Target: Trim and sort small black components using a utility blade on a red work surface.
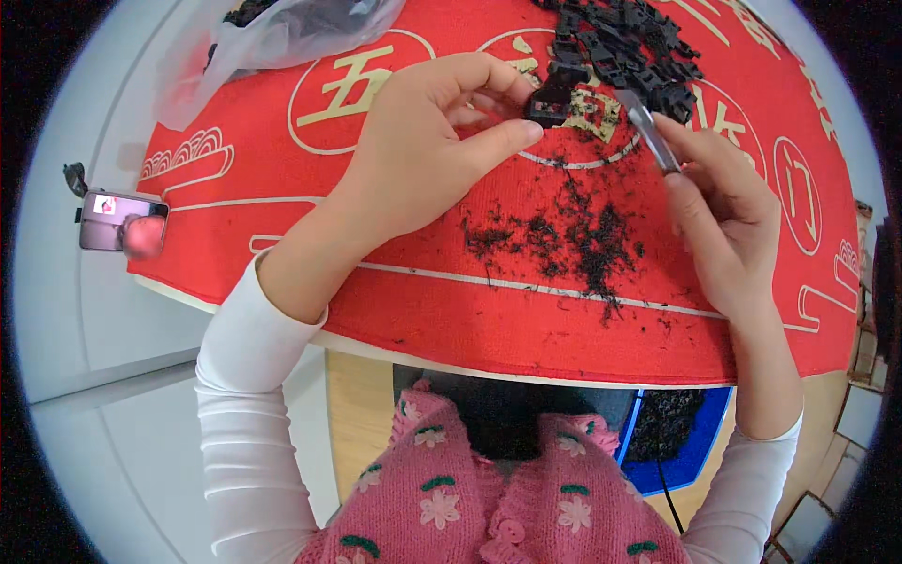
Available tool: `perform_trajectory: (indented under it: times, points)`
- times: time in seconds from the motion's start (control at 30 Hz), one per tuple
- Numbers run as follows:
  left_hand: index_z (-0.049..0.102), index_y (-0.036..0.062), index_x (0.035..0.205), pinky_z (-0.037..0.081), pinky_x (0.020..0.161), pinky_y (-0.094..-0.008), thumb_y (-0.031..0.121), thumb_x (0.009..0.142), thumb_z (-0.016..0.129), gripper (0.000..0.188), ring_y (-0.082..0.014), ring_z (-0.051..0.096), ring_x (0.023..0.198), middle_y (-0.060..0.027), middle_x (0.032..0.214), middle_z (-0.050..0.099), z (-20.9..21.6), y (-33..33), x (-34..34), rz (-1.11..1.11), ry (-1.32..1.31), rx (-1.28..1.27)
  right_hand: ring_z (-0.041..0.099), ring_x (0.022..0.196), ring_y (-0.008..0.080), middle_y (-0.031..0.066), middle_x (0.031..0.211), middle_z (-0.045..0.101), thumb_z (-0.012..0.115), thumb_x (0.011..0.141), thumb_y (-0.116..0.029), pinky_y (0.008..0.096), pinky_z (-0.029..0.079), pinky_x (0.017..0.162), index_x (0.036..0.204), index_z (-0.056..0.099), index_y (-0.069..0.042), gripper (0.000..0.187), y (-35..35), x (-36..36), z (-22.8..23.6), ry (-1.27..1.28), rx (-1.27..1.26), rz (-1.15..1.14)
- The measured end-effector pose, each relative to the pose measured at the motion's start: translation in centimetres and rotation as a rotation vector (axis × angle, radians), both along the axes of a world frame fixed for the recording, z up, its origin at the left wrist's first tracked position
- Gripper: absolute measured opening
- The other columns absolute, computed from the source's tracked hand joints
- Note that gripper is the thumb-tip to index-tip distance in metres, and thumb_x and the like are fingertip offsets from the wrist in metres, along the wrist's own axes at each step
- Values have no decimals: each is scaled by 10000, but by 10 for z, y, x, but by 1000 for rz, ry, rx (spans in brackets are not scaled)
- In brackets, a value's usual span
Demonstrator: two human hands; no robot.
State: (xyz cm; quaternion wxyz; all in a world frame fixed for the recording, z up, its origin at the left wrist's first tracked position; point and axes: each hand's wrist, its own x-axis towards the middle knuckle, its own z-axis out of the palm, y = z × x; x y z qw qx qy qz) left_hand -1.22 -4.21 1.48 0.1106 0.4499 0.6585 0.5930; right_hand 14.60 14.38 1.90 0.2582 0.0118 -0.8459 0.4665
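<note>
Head view: left hand point(427, 141) pinches a small, black, angular plastic part point(549, 105); right hand point(719, 211) grips a slim metal blade point(648, 127) beside it, over a red mat point(451, 310).

Matt black plastic part point(548, 103) — rough red mat point(451, 282)

At about nine o'clock, a small rectangular phone screen point(122, 222), grey-framed, lit with pale and pinkish patches, lying just off the left edge of the red cloth. At eleven o'clock, a crumpled clear plastic bag point(272, 42) holding dark pieces, resting on the cloth's upper corner.
</note>
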Motion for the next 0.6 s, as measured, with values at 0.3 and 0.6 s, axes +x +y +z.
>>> perform_trajectory:
  times: [0.3, 0.6]
  points:
    - [624, 3, 996, 458, 676, -178, -50, 779, 651, 225, -84, 567, 743, -56, 945, 635, 4, -4, 1, 6, 163, -181, 456, 662, 131, 66, 839, 560, 525, 797, 83, 219, 360, 596, 1135, 626, -6, 363, 3, 0, 0, -7, 202, 97]
    - [669, 2, 965, 400, 610, -179, 5, 786, 651, 180, -96, 523, 685, -45, 877, 632, 5, -6, 3, -25, 434, -368, 440, 661, 142, 72, 828, 542, 531, 790, 82, 233, 344, 590, 1106, 638, 7, 343, -2, 2, -1, -187, 227, 112]
